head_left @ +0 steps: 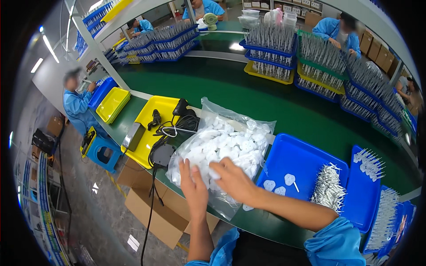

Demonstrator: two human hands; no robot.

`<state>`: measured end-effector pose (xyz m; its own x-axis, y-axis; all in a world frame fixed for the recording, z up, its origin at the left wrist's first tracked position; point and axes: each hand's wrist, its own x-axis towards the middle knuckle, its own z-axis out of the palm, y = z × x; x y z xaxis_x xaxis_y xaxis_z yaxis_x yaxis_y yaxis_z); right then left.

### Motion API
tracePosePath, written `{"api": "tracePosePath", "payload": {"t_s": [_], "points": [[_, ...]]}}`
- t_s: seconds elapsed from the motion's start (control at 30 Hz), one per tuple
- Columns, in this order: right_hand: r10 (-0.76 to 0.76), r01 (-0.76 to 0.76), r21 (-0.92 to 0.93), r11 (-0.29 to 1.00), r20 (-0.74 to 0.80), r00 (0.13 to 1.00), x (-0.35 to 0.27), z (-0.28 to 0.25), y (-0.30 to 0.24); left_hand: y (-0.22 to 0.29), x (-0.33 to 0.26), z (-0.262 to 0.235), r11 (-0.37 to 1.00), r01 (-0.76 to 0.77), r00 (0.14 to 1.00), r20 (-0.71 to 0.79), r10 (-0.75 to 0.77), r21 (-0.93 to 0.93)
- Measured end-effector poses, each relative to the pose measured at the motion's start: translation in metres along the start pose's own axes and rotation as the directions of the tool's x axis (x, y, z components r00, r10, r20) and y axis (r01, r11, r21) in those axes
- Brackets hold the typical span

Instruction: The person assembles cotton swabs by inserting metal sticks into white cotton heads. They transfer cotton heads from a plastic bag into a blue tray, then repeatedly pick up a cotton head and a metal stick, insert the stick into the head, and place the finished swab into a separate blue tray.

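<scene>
The right hand (233, 179) is pinching what seems to be a small white piece (214, 174), blurred between thumb and fingers, over the clear plastic bag (225, 207). At its nine o'clock the left hand (194, 184) is holding its fingers apart, palm turned inward, at the bag's near side; whether it is touching the plastic I cannot tell.

The step in hand appears to be picking white pieces (235, 146) out of the bag. A next move would be calling for a firm pinch on one piece, lifted clear of the loose plastic without dragging its neighbours along.

The pieces are lying heaped at the hands' one o'clock, matte white, thin and rounded, many overlapping. At the bag's four o'clock, the blue tray (293, 153) is holding a few flat, lobed pieces (289, 179), apparently dotted with small holes, one loose stick (296, 186) beside them, and a heap of slim white sticks (329, 188) farther right. At the bag's ten o'clock, a yellow tray (165, 103) is carrying black cables (188, 122) on the bench (266, 226).
</scene>
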<state>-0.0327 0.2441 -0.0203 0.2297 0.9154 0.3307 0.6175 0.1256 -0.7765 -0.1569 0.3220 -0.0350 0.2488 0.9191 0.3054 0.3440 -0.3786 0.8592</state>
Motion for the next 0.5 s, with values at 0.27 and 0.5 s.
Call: {"api": "tracePosePath", "payload": {"t_s": [0.27, 0.5], "points": [[0.466, -0.332, -0.528, 0.782, 0.141, 0.873, 0.105, -0.065, 0.071, 0.006, 0.056, 0.027, 0.691, -0.248, 0.938, 0.347, -0.004, 0.679], [0.531, -0.439, -0.554, 0.708, 0.007, 0.847, 0.106, -0.034, 0.069, -0.005, 0.089, 0.023, 0.734, -0.136, 0.938, 0.324, -0.120, 0.666]]}}
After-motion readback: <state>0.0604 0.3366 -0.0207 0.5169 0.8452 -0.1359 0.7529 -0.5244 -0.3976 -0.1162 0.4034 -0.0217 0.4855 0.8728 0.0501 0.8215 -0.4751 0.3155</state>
